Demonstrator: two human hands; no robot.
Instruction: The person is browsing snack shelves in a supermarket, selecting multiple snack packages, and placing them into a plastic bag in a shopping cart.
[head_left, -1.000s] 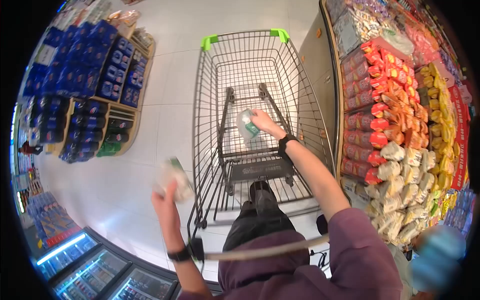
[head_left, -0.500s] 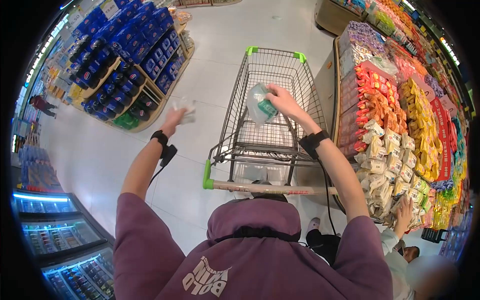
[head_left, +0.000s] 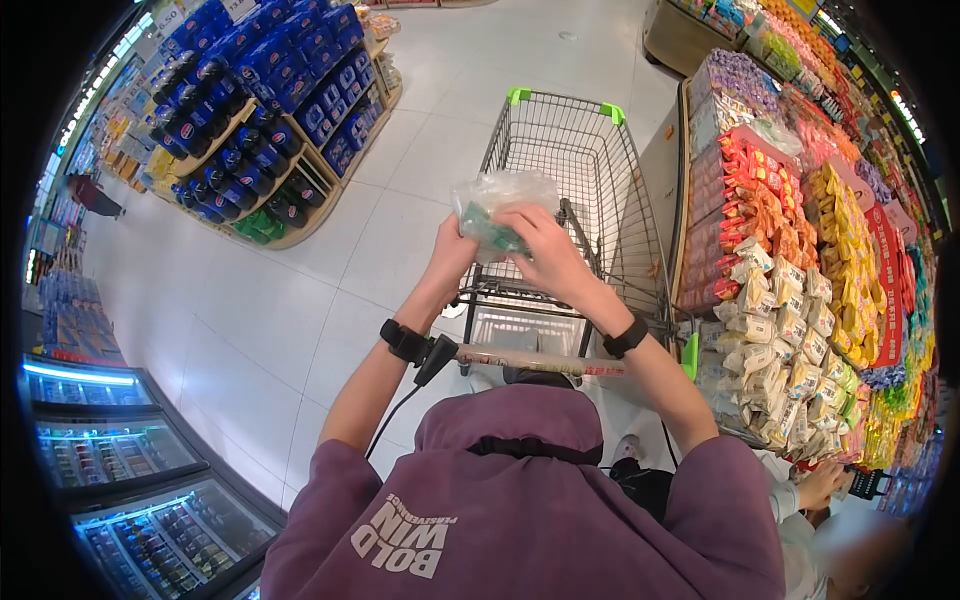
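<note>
Over the near end of the shopping cart (head_left: 588, 130), a clear plastic bag (head_left: 515, 188) with green inside or printed on it is held between my two hands. My left hand (head_left: 452, 252) grips its left side, fingers curled in against the plastic. From the right, my right hand (head_left: 548, 248) closes on the bag's lower part, fingers bent over the green area. The bag is crumpled, and its contents cannot be made out. Below my wrists runs the cart handle (head_left: 540, 360); neither hand is on it.
Wrapped snacks (head_left: 765, 330) fill a display stand along the cart's right side. Blue drink packs and dark bottles (head_left: 240, 165) stand on shelves at the left. Lit fridges (head_left: 170, 530) are at lower left. A person's hand (head_left: 820, 487) is at lower right, and another person (head_left: 95, 195) stands far left.
My left hand has come in from the far left to meet the right hand at the bag. The bag has shifted slightly left and toward me. The nearby person's hand has moved down from the snacks.
</note>
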